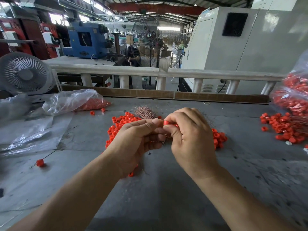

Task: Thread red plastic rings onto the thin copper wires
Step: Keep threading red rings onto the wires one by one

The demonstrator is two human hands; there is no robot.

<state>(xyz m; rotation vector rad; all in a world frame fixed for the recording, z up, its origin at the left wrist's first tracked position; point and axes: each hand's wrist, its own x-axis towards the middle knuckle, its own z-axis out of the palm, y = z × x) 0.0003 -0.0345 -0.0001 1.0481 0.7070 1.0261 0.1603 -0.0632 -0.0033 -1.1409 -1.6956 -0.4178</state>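
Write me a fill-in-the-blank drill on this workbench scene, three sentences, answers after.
1. The right hand pinches a ring whose colour is ____.
2. The bundle of wires behind the hands is made of ____.
3. The lone ring on a wire lies to the person's ____ side.

Answers: red; copper; left

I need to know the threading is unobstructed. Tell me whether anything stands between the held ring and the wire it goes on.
Nothing visible does. The right hand pinches the ring right against the left hand's fingers, which hold the wires. The wire tip itself is hidden between the fingers.
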